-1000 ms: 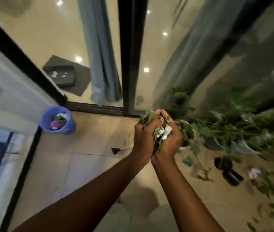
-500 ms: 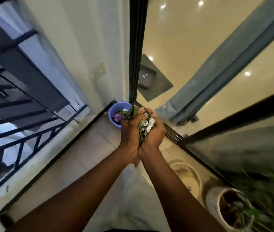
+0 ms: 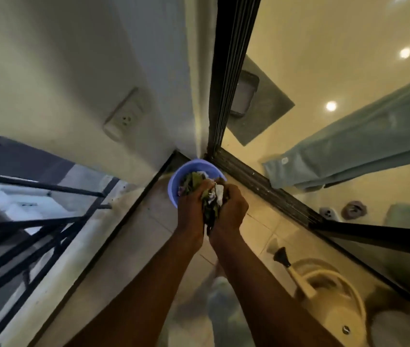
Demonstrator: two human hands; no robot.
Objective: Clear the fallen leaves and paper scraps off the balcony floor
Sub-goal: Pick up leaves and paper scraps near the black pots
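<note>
Leaves and paper scraps (image 3: 211, 205): green leaves mixed with white paper, bunched into one wad between both hands, held above the near rim of the bin; more leaves and scraps lying inside the bin.
Left hand (image 3: 190, 202): curled round the left side of the wad, gripping it, knuckles toward the bin.
Right hand (image 3: 232, 209): curled round the right side of the wad, gripping it, pressed close against the left hand.
Bin (image 3: 175, 182): round, lilac plastic, just beyond and below the fingertips, tucked into the corner; near side hidden by the hands.
Balcony floor (image 3: 133, 246): pale beige tiles under both forearms, edged with a dark strip to the left of the left hand.
Wall (image 3: 73, 58): plain white, beyond and left of the hands, with a white socket (image 3: 123, 116) set in it.
Railing (image 3: 23, 221): black metal bars, well to the left of the left forearm.
Door track (image 3: 261, 186): dark and grimy, running from the bin corner away past the right hand.
Door frame (image 3: 231, 71): black upright rising beyond the bin.
Room indoors (image 3: 324, 46): glossy cream floor to the right of the right hand, spotted with reflected lights.
Mat (image 3: 266, 113): grey, on that floor.
Curtain (image 3: 349, 151): blue-grey, hem near the track.
Watering can (image 3: 324, 284): cream plastic, on the tiles just right of the right forearm.
</note>
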